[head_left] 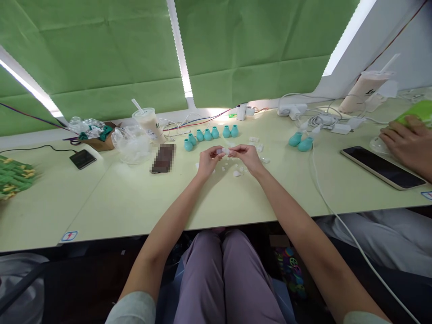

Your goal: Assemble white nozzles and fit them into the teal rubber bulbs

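Translucent white, a small piece (224, 152) sits between the left hand (208, 161) and right hand (249, 159), pinched by both. White bits (237, 173) lie scattered on the near side; teal vase-shaped pieces (207, 134) stand on the far side. Its long axis runs roughly left to right — finer direction too small to tell.

It looks like a shared workroom, perhaps a small workshop or office: joined pale tables (135, 202) carry several like teal pots (215, 133) and scattered white bits (237, 173) among cables (322, 119) and drink cups (150, 125); another person (410, 146) sits alongside, before green blinds (108, 49).
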A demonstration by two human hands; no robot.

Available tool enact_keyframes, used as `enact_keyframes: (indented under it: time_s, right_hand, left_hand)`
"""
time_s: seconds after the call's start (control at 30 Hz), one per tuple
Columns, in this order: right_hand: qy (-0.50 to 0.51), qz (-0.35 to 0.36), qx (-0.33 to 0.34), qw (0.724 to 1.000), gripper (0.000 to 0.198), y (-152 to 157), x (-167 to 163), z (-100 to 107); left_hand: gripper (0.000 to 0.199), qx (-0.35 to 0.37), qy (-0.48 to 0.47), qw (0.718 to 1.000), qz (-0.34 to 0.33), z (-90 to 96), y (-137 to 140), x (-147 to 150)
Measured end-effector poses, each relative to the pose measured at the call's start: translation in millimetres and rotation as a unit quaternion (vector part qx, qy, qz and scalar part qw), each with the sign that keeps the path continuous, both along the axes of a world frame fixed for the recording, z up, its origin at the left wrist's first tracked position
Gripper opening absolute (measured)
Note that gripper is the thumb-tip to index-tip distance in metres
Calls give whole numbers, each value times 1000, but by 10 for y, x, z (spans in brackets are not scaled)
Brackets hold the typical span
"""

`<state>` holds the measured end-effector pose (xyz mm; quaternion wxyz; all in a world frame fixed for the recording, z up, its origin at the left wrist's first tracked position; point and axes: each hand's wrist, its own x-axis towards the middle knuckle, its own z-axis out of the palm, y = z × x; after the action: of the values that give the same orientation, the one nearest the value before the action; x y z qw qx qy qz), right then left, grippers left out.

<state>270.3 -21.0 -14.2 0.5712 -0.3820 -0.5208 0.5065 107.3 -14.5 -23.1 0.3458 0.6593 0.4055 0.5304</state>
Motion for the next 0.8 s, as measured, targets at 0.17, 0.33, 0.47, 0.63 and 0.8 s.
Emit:
enact_keyframes:
  time_s: [0.17,0.33,0.47,0.63,0.8]
  right_hand:
    - [1,18,-9,1000,32,8,37,-32]
    - [3,34,-5,999,30,23,56,-52]
    - [2,36,-7,999,31,35,64,-57]
    - [-3,28,-12,1000,34,43,68,-56]
    - [-2,38,-8,999,33,62,67,-83]
  left_hand:
    - [32,7,25,1000,-2,-8,-7,-4]
    - [30,16,41,999,3,17,-33,5]
    - [30,29,55,998,7,14,-32,6]
    - [31,24,49,998,6,-4,-23,16]
    - [30,31,53,998,15,-22,-30,24]
